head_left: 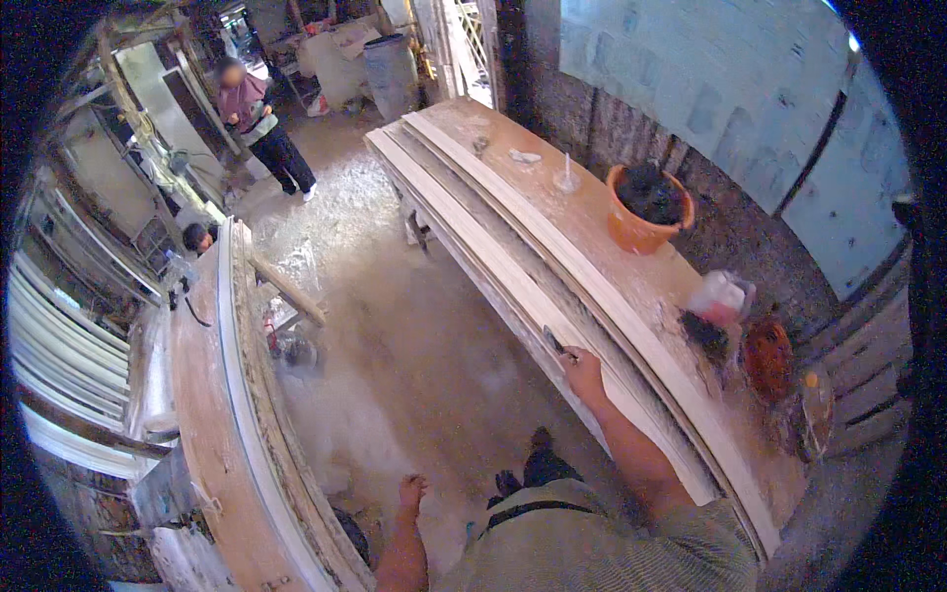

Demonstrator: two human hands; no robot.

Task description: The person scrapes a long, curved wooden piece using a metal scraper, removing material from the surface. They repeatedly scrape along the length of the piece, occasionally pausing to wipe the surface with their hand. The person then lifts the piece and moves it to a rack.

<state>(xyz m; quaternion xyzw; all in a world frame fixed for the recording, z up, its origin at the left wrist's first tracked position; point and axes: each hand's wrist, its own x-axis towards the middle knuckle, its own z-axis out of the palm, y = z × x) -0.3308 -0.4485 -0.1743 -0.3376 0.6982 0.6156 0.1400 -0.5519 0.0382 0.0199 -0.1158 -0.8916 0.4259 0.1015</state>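
Two hands show. The right hand (582, 367) pinches a small dark tool (554, 342) against the near edge of the long white boards (513, 247), which lie stacked along the workbench (592, 212); their count blurs. The left hand (411, 490) hangs free over the floor (414, 345), fingers loosely spread. Beyond the boards on the workbench stands one orange bucket (646, 209) of dark stuff. Left of the workbench, across the dusty floor, runs a second bench (212, 414). One other person (261, 123) stands far up the cluttered workshop.
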